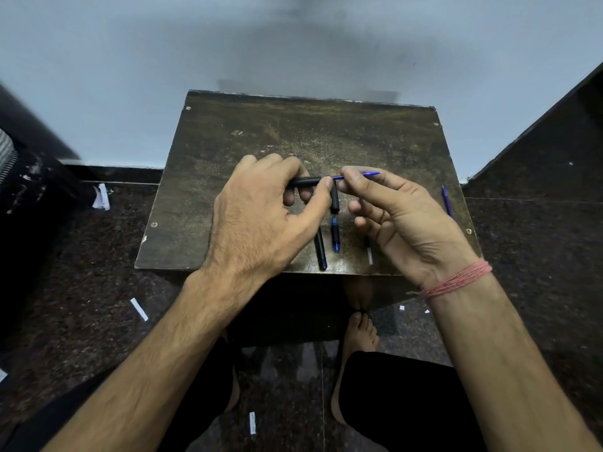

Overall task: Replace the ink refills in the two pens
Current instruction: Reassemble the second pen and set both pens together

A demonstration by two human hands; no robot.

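Observation:
Above the small dark wooden table, my left hand grips a black pen barrel held level. My right hand pinches a thin blue ink refill whose left end sits in the barrel's mouth and whose tip points right. Below the hands lie loose pen parts: a short black piece, a blue piece, a black tapered section and a clear thin piece. A second blue refill lies near the table's right edge.
The table stands against a pale wall on a dark speckled stone floor. White paper scraps lie on the floor. My bare foot is under the table's front edge. Dark furniture flanks the right side.

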